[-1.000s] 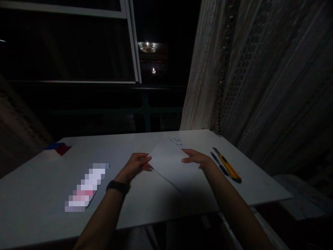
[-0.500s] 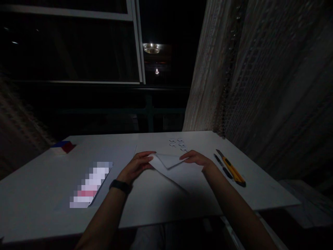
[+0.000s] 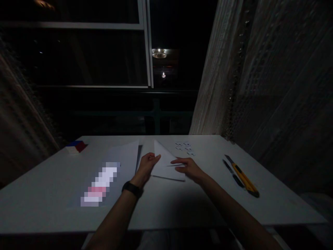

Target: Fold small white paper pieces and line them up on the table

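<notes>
A folded white sheet of paper [image 3: 166,171] is held over the middle of the table, with a pointed corner at its far left. My left hand [image 3: 146,166], below a dark wristband, grips the paper's left edge, thumb on top. On the right, my right hand [image 3: 191,169] has its fingers closed at the paper's right side, around a slit-like fold or flap. The fingertips underneath are hidden by the paper.
Left of my hands, a blurred-out phone [image 3: 100,184] rests on a larger sheet [image 3: 128,156]. A blue, red and white cube [image 3: 76,147] sits far left. Small marked pieces [image 3: 186,148] lie behind my right hand. A yellow utility knife [image 3: 244,177] and a slim dark knife-like tool [image 3: 234,175] lie right.
The paper has been turned, its point now at the far left instead of toward me. Both hands have shifted around it. The larger sheet's far edge looks raised. The whole view has shifted slightly.
</notes>
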The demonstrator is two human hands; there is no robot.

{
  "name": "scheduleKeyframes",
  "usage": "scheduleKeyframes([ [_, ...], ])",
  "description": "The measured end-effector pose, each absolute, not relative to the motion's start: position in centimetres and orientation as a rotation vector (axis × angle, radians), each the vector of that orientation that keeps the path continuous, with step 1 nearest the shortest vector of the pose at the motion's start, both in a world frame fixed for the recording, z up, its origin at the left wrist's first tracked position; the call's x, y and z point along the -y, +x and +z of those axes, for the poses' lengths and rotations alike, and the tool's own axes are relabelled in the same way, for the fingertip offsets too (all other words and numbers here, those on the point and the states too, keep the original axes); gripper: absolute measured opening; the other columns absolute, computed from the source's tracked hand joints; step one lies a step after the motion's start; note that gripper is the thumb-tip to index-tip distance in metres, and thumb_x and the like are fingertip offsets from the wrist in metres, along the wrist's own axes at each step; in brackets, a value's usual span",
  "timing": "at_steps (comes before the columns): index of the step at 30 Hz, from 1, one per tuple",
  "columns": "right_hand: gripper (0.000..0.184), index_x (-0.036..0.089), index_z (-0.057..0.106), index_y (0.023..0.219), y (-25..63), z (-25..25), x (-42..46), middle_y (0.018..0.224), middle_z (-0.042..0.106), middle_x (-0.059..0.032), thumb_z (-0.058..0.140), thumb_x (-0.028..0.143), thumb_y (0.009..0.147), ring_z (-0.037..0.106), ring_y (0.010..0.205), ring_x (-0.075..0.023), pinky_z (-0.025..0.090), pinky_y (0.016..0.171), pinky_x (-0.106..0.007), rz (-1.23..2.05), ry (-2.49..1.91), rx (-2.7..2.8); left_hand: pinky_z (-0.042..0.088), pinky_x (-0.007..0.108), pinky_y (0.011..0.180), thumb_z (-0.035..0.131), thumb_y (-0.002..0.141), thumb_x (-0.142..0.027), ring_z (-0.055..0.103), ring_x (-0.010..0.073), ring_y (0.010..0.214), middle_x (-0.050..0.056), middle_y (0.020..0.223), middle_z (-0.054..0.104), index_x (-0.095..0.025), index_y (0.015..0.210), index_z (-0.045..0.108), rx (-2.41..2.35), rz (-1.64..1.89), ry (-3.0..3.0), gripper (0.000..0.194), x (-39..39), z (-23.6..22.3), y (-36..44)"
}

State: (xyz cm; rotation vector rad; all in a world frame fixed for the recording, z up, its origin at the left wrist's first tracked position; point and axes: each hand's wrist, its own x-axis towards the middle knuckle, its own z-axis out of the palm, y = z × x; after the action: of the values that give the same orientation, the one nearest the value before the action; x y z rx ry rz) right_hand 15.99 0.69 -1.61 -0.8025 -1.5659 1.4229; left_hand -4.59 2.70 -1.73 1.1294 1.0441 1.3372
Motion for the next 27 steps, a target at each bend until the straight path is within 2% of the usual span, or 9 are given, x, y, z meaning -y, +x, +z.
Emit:
scheduleKeyframes([
  [2,0.047,0.019,0.063,0.1,16.2,-1.0,-0.3,0.116,0.054,-0.0061,0.072,0.02,0.054,0.049,0.106,-0.0242,0.037,0.087,-0.034,1.591,-0.74,1.57,0.035,0.017,0.042,0.07,0.057,-0.038,0.049,0.0072,0.044,-0.006,0.049,0.049,-0.015,0.072,0.049,-1.118,1.352,1.175,0.034,-2.8,-1.7,-4.6],
  [5,0.067,0.027,0.042,0.123,16.1,-0.5,0.1,0.118,0.053,-0.0056,0.069,0.029,0.061,0.052,0.103,-0.0227,0.04,0.084,-0.036,1.683,-0.722,1.38,0.039,0.02,0.047,0.068,0.059,-0.037,0.055,0.0115,0.051,-0.002,0.058,0.059,-0.014,0.094,0.054,-1.162,1.329,1.316,0.044,-2.5,-1.4,-4.3],
  [8,0.073,0.03,0.031,0.127,15.0,-0.8,0.2,0.112,0.056,-0.0053,0.067,0.034,0.064,0.057,0.093,-0.0219,0.044,0.079,-0.037,1.597,-0.792,1.255,0.038,0.021,0.048,0.065,0.063,-0.036,0.053,0.011,0.049,-0.003,0.054,0.057,-0.013,0.108,0.056,-1.186,1.296,1.562,0.052,-1.9,-1.2,-3.4],
  [10,0.073,0.028,0.03,0.126,13.9,-1.2,0.3,0.108,0.058,-0.0057,0.068,0.033,0.063,0.058,0.091,-0.0227,0.045,0.079,-0.038,1.545,-0.76,1.256,0.04,0.023,0.053,0.062,0.067,-0.038,0.055,0.0129,0.055,0.0,0.061,0.062,-0.014,0.104,0.06,-1.207,1.297,1.696,0.044,-1.5,-1.1,-2.8],
  [14,0.061,0.025,0.041,0.112,12.0,-1.6,0.3,0.11,0.056,-0.0058,0.07,0.032,0.059,0.055,0.097,-0.0243,0.046,0.08,-0.037,1.322,-0.834,1.219,0.044,0.029,0.068,0.056,0.073,-0.037,0.06,0.0201,0.073,0.006,0.083,0.068,-0.018,0.103,0.063,-1.234,1.376,1.796,0.036,-0.8,-1.0,-2.2],
  [17,0.056,0.023,0.042,0.108,11.2,-1.7,0.0,0.104,0.059,-0.0059,0.069,0.033,0.06,0.057,0.092,-0.0237,0.046,0.078,-0.038,1.251,-0.868,1.185,0.043,0.032,0.077,0.054,0.075,-0.036,0.059,0.0229,0.087,0.007,0.097,0.066,-0.021,0.101,0.064,-1.285,1.433,1.811,0.032,-0.7,-0.9,-2.4],
  [22,0.043,0.019,0.049,0.1,10.5,-1.5,-1.3,0.098,0.06,-0.0068,0.066,0.035,0.062,0.058,0.088,-0.0223,0.045,0.079,-0.038,1.171,-0.925,1.174,0.041,0.032,0.082,0.051,0.077,-0.036,0.058,0.0217,0.089,0.007,0.099,0.065,-0.022,0.105,0.062,-1.336,1.459,1.877,0.033,-0.9,-0.9,-3.0],
  [27,0.041,0.019,0.051,0.099,10.2,-1.5,-1.6,0.096,0.062,-0.0061,0.065,0.037,0.064,0.059,0.084,-0.0209,0.047,0.076,-0.036,1.204,-0.857,1.109,0.041,0.032,0.08,0.053,0.076,-0.034,0.056,0.0204,0.087,0.007,0.096,0.063,-0.021,0.107,0.06,-1.324,1.475,1.814,0.035,-1.1,-1.1,-3.1],
])
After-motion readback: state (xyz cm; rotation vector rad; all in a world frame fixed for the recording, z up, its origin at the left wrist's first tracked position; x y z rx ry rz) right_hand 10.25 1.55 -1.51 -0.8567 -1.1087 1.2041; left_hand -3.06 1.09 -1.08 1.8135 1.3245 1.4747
